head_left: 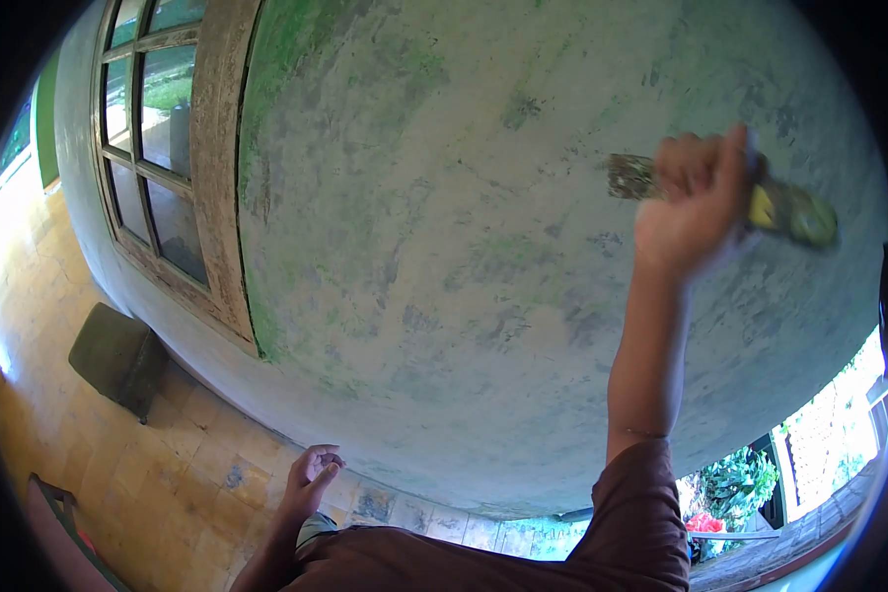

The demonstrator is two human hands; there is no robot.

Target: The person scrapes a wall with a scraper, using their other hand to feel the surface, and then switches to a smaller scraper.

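My right hand [696, 202] is raised at the upper right, its fingers wrapped round a flat scraper-like tool [794, 212]. The tool's yellow-green, stained end sticks out to the right, slightly blurred; its flat, brown-and-pale flecked end points left, close over the wall. This wall [444, 247] is pale grey with green and dark patches of worn paint. Low by my body, my left hand [313, 479] is curled, with a small dark spot at the fingertips; what it holds, if anything, I cannot tell.
A wooden window frame [217, 168] with glass panes is set in the wall at left. On the yellowish tiled floor [202, 449] stands a dark green block-shaped stool [118, 360]. Green plants [740, 483] and red flowers show at lower right, by a ledge [809, 538].
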